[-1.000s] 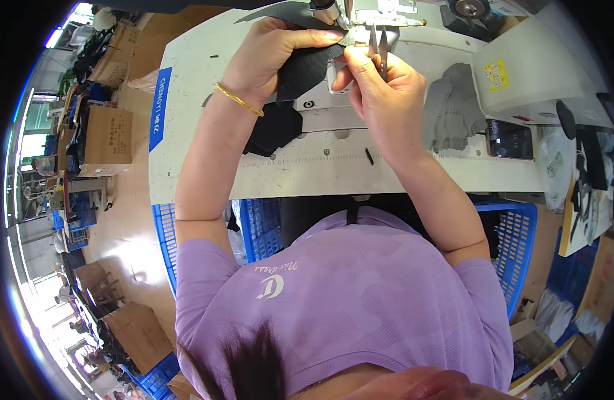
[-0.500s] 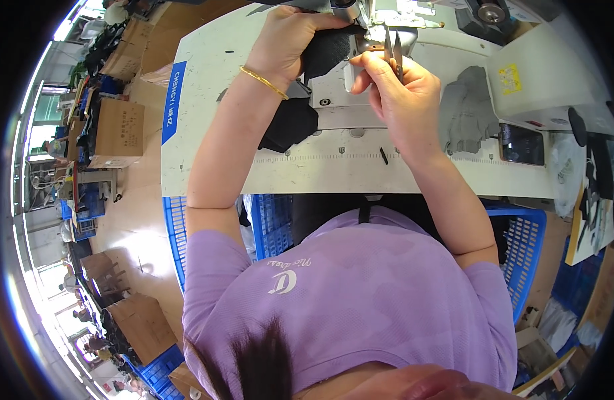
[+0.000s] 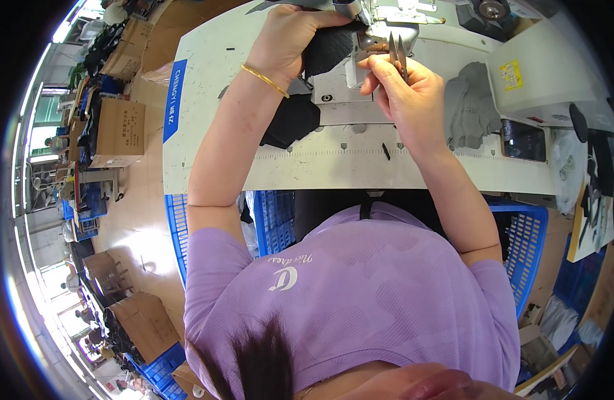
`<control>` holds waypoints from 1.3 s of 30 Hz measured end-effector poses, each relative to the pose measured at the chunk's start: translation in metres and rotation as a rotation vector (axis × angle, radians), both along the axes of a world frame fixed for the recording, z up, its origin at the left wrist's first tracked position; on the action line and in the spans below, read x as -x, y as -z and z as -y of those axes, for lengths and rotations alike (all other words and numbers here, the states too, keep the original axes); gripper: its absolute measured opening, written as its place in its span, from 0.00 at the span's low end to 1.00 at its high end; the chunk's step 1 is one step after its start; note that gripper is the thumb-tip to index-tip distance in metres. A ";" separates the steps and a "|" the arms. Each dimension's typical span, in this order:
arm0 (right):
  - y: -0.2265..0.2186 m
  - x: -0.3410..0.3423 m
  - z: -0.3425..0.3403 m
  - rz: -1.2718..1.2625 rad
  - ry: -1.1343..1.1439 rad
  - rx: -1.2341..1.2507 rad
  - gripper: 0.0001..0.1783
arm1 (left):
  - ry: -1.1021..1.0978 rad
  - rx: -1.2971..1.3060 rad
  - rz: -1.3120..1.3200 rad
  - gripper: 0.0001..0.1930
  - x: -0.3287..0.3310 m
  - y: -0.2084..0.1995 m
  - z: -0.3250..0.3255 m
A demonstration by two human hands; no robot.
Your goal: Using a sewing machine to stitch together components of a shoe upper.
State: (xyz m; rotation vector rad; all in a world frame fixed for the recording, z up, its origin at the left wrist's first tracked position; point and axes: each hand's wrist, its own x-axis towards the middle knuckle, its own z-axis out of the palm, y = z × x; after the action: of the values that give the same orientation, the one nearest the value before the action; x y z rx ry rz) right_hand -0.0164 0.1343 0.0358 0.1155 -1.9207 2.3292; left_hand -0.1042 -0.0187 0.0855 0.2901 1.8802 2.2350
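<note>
At the sewing machine [image 3: 370, 41], my left hand [image 3: 285, 39] holds a black fabric piece [image 3: 329, 51] by its upper edge, close to the needle area. Some of its fingertips are hidden behind the cloth and machine parts. My right hand [image 3: 413, 99] is closed around small dark thread snips [image 3: 399, 59], whose two pointed blades stick up past the fingers, slightly apart. Its thumb and index finger are just in front of the machine's presser area. Below my left wrist, another black fabric piece [image 3: 292, 122] lies on the white table [image 3: 333, 170].
A stack of grey fabric pieces [image 3: 469, 107] lies right of my right hand, beside a phone [image 3: 523, 141] and the machine's white body [image 3: 540, 73]. A small black strip [image 3: 385, 152] rests near the table's front edge. Blue plastic baskets [image 3: 275, 223] stand under the table.
My right hand has shifted slightly to the right with the snips. My left hand keeps almost the same place on the black fabric.
</note>
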 end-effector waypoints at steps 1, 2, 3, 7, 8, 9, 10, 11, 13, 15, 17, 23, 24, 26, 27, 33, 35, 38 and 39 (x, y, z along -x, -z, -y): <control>0.001 -0.001 -0.002 0.014 -0.012 0.007 0.12 | 0.003 0.000 0.001 0.08 -0.002 -0.002 -0.001; 0.002 -0.001 -0.004 0.014 -0.008 0.007 0.12 | 0.011 -0.035 0.076 0.07 -0.005 -0.006 -0.003; 0.004 -0.002 -0.006 -0.010 -0.034 -0.020 0.13 | 0.015 -0.071 0.151 0.07 -0.007 -0.008 -0.003; 0.018 -0.011 -0.013 -0.074 -0.043 -0.081 0.15 | 0.007 -0.100 0.196 0.06 0.004 0.007 0.019; 0.017 -0.015 -0.015 -0.076 -0.043 -0.080 0.15 | 0.001 -0.092 0.216 0.06 0.006 0.010 0.022; 0.014 -0.021 -0.017 -0.038 -0.081 -0.068 0.15 | -0.004 -0.086 0.239 0.07 0.005 0.010 0.023; 0.011 -0.025 -0.017 0.000 -0.120 -0.056 0.15 | -0.005 -0.087 0.240 0.07 0.005 0.011 0.021; 0.007 -0.026 -0.017 0.001 -0.121 -0.056 0.15 | 0.019 -0.056 0.190 0.08 0.003 0.012 0.016; -0.001 -0.028 -0.017 0.010 -0.226 -0.253 0.15 | 0.046 -0.022 0.140 0.08 0.002 0.011 0.015; 0.003 -0.026 -0.022 -0.024 -0.249 -0.282 0.15 | -0.018 0.154 0.129 0.13 0.000 0.012 0.023; 0.010 -0.026 -0.028 -0.055 -0.269 -0.308 0.14 | -0.106 0.015 0.119 0.10 -0.021 0.016 0.024; 0.020 -0.035 -0.011 -0.608 0.361 -1.135 0.13 | -0.294 -0.084 0.138 0.11 -0.085 0.054 0.036; 0.021 -0.034 -0.005 -0.602 0.358 -1.132 0.13 | -0.309 -0.119 0.074 0.10 -0.091 0.058 0.032; 0.024 -0.028 0.003 -0.654 0.364 -1.187 0.13 | -0.320 -0.056 0.063 0.10 -0.102 0.064 0.030; 0.025 -0.026 0.005 -0.651 0.363 -1.185 0.13 | -0.321 -0.054 0.066 0.10 -0.105 0.066 0.029; 0.027 -0.024 0.004 -0.779 0.316 -1.212 0.14 | -0.451 0.213 -0.375 0.05 -0.117 0.073 0.026; 0.029 -0.027 -0.004 -0.678 0.352 -1.203 0.14 | -0.502 0.560 -0.916 0.08 -0.111 0.068 0.048; 0.028 -0.033 -0.014 -0.333 0.113 -0.666 0.13 | -0.575 0.985 -1.725 0.17 -0.106 0.067 0.068; 0.029 -0.036 -0.016 -0.331 0.110 -0.667 0.13 | -0.555 1.009 -1.743 0.17 -0.108 0.065 0.068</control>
State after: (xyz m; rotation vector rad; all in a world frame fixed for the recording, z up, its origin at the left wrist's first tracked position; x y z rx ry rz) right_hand 0.0199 0.1502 0.0066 0.4083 -2.3451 1.4058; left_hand 0.0035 -0.0872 0.0203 2.0706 3.7356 0.3425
